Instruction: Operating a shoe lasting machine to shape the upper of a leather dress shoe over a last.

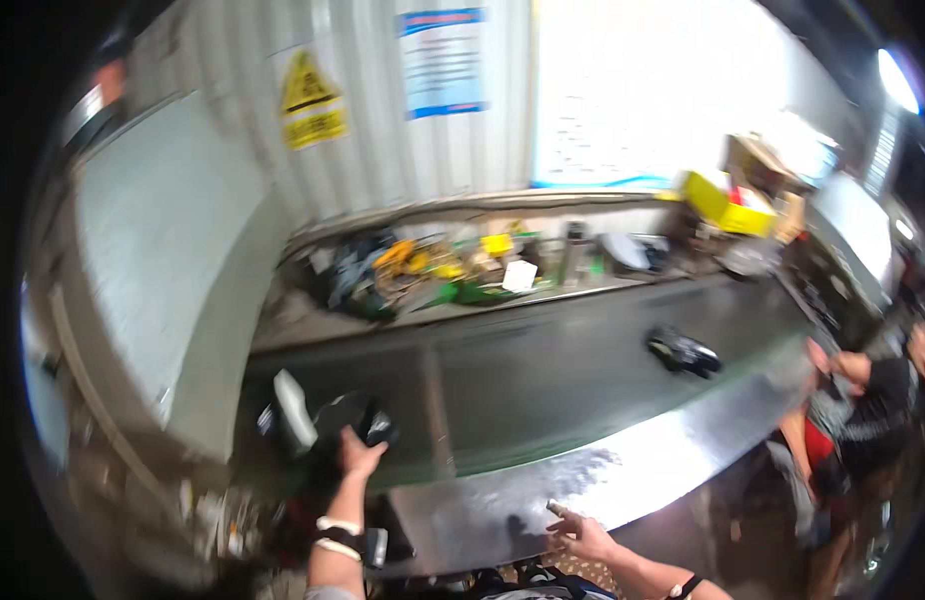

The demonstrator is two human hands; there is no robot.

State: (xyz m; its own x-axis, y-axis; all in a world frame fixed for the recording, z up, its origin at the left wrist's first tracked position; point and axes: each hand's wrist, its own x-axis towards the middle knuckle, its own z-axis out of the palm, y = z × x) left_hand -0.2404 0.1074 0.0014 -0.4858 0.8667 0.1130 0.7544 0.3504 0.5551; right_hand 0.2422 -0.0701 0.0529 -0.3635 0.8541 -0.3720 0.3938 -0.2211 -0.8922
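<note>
Your left hand (359, 455) is closing its fingers over a dark, light-looking soft item (358, 415) on the conveyor belt (543, 375) just beyond your fingertips, so be gripping its bulky middle, while your right hand (583, 535) is resting fingers apart on the steel edge (633, 470).

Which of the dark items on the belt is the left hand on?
The left hand grips the dark item at the belt's near left end; the other dark item lies far right, untouched.

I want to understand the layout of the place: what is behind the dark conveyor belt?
Behind the belt runs a ledge piled with mixed yellow, green and dark items, then a corrugated wall with signs. What lies under the pile is covered.
</note>
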